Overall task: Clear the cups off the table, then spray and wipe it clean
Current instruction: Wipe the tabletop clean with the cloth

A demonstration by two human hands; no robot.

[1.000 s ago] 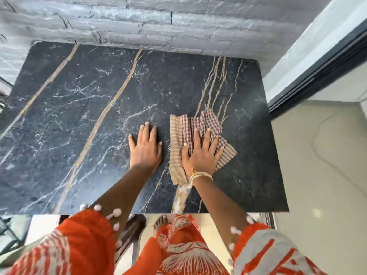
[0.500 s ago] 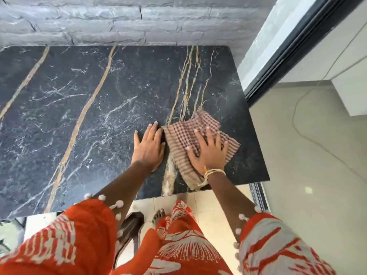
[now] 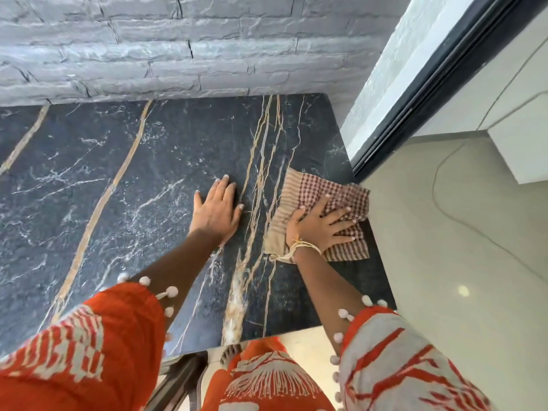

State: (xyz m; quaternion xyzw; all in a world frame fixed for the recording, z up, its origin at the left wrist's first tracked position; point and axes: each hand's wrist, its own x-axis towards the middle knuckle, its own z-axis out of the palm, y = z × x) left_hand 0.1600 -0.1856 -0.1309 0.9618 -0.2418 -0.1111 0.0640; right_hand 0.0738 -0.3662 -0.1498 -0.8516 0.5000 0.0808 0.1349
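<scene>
Since the earlier frames the right hand (image 3: 318,225) has slid the checked cloth (image 3: 321,213) away from the left hand and out to the right edge of the table (image 3: 124,185), where the cloth's far corner now overhangs slightly; the two hands, which were nearly side by side, are now apart with a band of tan veins between them. Nearest the camera are the orange and white patterned sleeves (image 3: 397,366) trimmed with small white pom-poms, and below the table's near edge a bare foot (image 3: 229,353) shows on pale tile beside a dark chair (image 3: 181,378). On the tabletop the right hand lies flat on the cloth, fingers spread and straight, pointing toward the right edge and pressing the fabric down; a bundle of pale thread bracelets (image 3: 305,247) circles that wrist. The cloth is red-and-white checked with a tan striped section on its left side, lying crumpled and partly folded under the palm. The left hand (image 3: 216,212) rests flat on bare dark marble, fingers straight and close together, holding nothing. Beyond the hands the black marble surface with white and tan veins runs to a grey stone-brick wall (image 3: 178,48). To the right a dark door frame (image 3: 444,75) stands over a pale glossy floor (image 3: 459,247)
</scene>
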